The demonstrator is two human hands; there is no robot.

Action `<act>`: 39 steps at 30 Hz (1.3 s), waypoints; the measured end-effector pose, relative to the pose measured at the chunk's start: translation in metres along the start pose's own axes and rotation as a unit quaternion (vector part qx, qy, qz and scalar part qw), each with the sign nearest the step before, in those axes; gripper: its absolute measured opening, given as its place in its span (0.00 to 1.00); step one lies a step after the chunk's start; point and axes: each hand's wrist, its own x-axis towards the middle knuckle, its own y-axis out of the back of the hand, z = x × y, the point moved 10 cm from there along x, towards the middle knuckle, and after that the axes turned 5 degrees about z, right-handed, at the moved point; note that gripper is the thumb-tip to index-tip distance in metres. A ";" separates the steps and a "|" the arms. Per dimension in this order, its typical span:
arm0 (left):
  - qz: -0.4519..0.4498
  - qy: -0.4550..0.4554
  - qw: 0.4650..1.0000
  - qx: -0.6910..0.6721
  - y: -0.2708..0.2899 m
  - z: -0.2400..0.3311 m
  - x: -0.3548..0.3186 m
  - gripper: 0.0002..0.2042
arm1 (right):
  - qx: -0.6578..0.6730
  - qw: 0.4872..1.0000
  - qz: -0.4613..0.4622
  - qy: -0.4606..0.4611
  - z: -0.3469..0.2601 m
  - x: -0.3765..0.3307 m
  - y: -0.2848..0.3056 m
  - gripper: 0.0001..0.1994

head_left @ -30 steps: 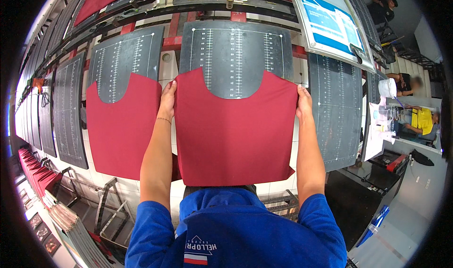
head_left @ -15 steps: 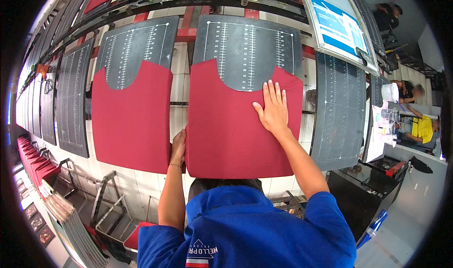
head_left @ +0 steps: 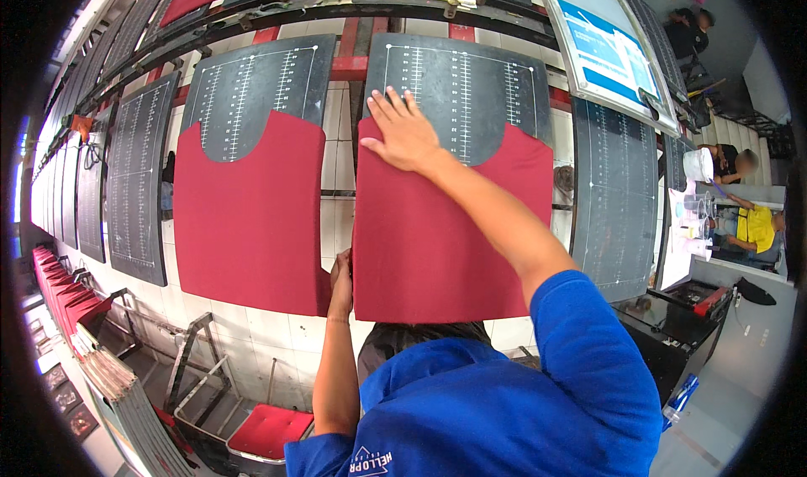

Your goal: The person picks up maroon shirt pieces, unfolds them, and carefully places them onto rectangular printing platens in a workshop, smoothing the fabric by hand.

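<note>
A dark red shirt panel [head_left: 458, 242] lies smooth over a grey board [head_left: 439, 82] marked with white scales; its curved neckline leaves the board's far part bare. Flat on the panel's far left shoulder rests my right hand [head_left: 405, 132], fingers spread, the tips reaching onto the board. My left hand [head_left: 340, 279] is at the left side edge of the same panel, in the gap between two boards; its fingers are partly hidden by the edge. Left of it, a second red panel [head_left: 248, 225] covers another marked board [head_left: 286, 82].
Bare marked boards stand to the left [head_left: 134, 183] and right [head_left: 615, 208]. A framed screen [head_left: 601, 48] sits at the far right, beyond a black rail [head_left: 294, 15]. A red-seated chair [head_left: 269, 431] is near left. Other people are at the far right.
My right hand has slid left across the panel, from the right of the neckline to the left shoulder. My left hand stays by the panel's left edge. The whole view has shifted slightly.
</note>
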 end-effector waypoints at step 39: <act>0.056 -0.382 0.713 0.586 -0.091 0.106 -0.145 0.29 | -0.006 0.975 -0.208 -0.076 -0.065 -0.348 0.058 0.42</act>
